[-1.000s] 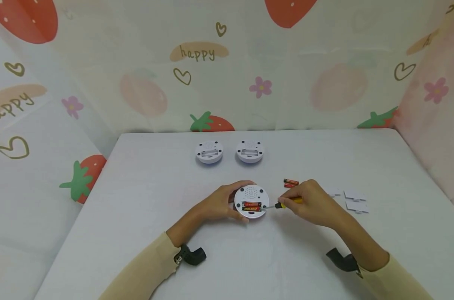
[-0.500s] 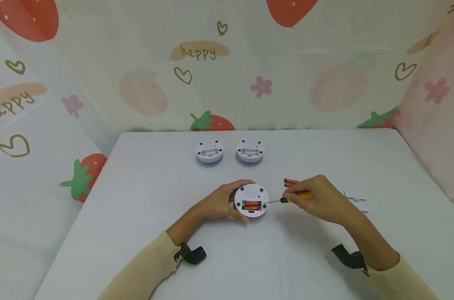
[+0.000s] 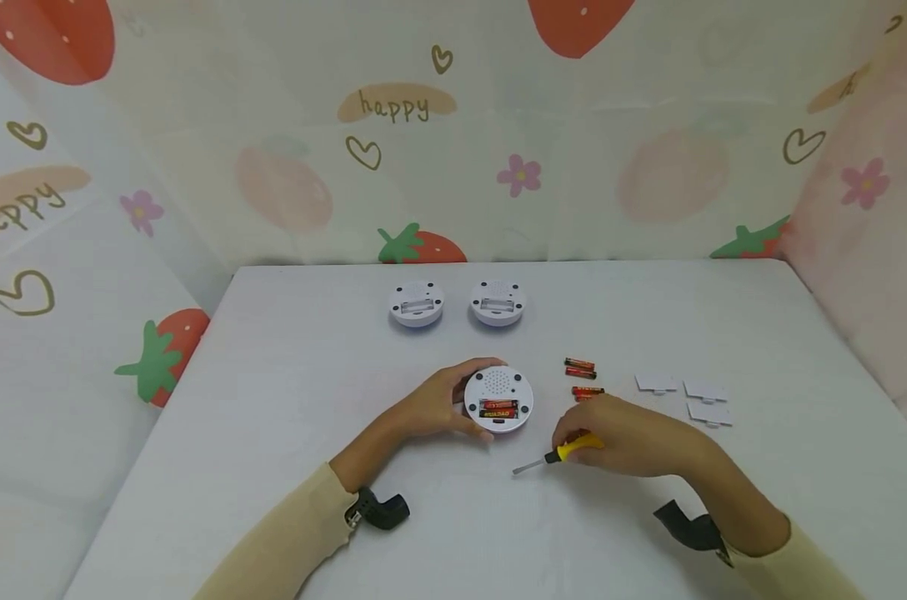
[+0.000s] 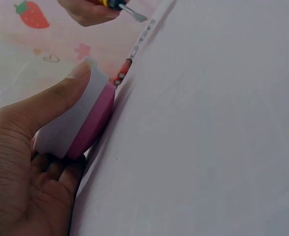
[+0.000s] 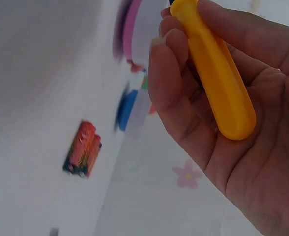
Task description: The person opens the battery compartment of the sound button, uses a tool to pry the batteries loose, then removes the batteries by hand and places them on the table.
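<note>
My left hand point(image 3: 438, 408) holds a round white device point(image 3: 501, 382) near the middle of the table, fingers behind it and thumb at its lower edge. Its underside faces up, with dark feet, small speaker holes and an uncovered compartment holding two red batteries point(image 3: 498, 412). From the left wrist, the device point(image 4: 68, 129) shows a pink lower part. My right hand point(image 3: 626, 435) grips a screwdriver point(image 3: 579, 447) by its yellow handle. The flat metal tip points left, nearer to me than the device and apart from it. In the right wrist view, the handle of the screwdriver point(image 5: 220, 88) lies across the curled fingers.
Two similar devices, one on the left point(image 3: 417, 305) and one on the right point(image 3: 497, 305), sit at the back with bare battery compartments. Loose red batteries point(image 3: 580, 368) lie right of the held device. Farther right are three white battery covers point(image 3: 707, 392).
My right hand has drawn the screwdriver away from the battery compartment and brought it down towards me. More loose batteries and the covers now show. The left hand keeps its hold.
</note>
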Available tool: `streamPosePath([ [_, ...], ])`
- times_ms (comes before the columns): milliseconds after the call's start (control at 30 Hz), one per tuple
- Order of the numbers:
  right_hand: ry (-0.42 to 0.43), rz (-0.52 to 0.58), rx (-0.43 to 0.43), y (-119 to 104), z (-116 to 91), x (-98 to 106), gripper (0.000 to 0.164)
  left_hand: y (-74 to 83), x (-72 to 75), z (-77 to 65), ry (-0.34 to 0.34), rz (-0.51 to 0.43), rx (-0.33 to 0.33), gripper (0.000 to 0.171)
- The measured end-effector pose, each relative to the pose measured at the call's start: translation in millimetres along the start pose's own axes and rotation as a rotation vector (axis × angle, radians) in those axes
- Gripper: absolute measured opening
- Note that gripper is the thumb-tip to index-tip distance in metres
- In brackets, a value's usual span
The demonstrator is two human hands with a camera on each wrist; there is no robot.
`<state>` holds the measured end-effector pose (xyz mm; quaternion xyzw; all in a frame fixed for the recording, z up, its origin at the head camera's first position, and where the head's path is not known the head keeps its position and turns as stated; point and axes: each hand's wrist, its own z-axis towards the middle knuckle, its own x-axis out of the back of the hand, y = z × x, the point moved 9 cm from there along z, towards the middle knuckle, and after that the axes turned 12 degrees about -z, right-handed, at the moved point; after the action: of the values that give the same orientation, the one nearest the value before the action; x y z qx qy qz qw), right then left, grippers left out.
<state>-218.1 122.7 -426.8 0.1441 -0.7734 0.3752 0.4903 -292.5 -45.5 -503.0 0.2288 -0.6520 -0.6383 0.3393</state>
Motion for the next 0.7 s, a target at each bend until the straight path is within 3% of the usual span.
streamPosePath([
  [233,-0.061,0.034,0.034,-18.8,9.7,-18.4,0.018,-1.2,0.4,0.4,0.002,0.0,0.012,0.099],
  [467,-0.049,-0.154,-0.044,-24.1,12.6,-25.5,0.017,0.3,-0.2,0.7,0.002,-0.006,0.025,0.098],
  [700,-0.046,-0.247,-0.107,-22.8,13.3,-30.9,0.015,-1.4,0.3,0.2,0.003,-0.002,0.022,0.097],
])
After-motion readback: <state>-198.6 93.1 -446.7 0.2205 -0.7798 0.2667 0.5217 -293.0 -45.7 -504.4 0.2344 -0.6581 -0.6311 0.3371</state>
